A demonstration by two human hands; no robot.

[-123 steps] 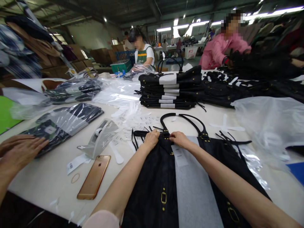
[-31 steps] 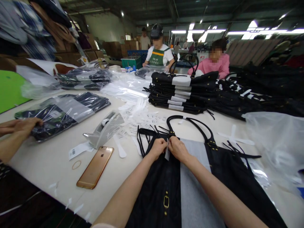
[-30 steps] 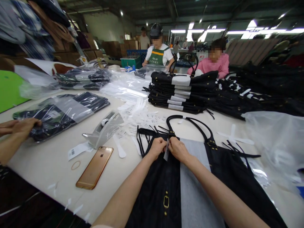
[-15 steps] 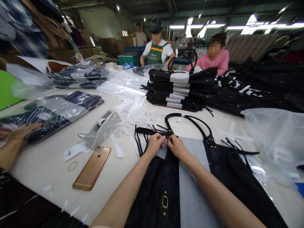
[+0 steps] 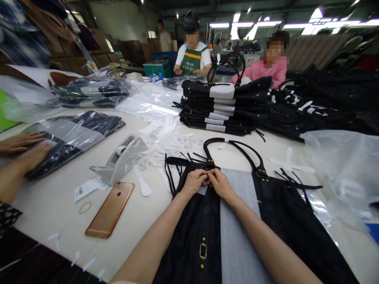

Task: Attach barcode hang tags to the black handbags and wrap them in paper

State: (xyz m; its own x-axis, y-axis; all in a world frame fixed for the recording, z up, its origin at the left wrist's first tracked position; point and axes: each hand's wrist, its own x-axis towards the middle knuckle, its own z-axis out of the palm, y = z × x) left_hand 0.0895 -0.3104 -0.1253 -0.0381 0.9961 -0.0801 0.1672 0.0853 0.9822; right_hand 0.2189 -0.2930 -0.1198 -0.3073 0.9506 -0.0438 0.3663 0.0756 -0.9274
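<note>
A black bag (image 5: 242, 221) lies flat before me, its looped handles (image 5: 257, 156) pointing away and a grey paper strip (image 5: 233, 221) running down its middle. At the foot of the left handle, my left hand (image 5: 194, 182) and my right hand (image 5: 219, 183) meet, fingertips pinched together. Both are closed on a small greyish tag (image 5: 203, 190); its lower part shows below the fingers, while the top is covered by them. Black fringe strands (image 5: 171, 173) hang beside my left hand. A gold buckle (image 5: 203, 251) sits lower on the bag.
Left of the bag lie a gold phone (image 5: 110, 210), a rubber band (image 5: 85, 208) and a grey tape dispenser (image 5: 120, 159). Loose white tags (image 5: 168, 138) are scattered beyond. Stacked black bags (image 5: 222, 104) stand ahead. A co-worker's hands (image 5: 31, 152) press a plastic-wrapped bag (image 5: 85, 132) at left.
My fingertips have drawn closer together over the tag, and less of it shows. The co-worker's hands at left have moved further onto the wrapped bag. The person in the apron has lifted their hands.
</note>
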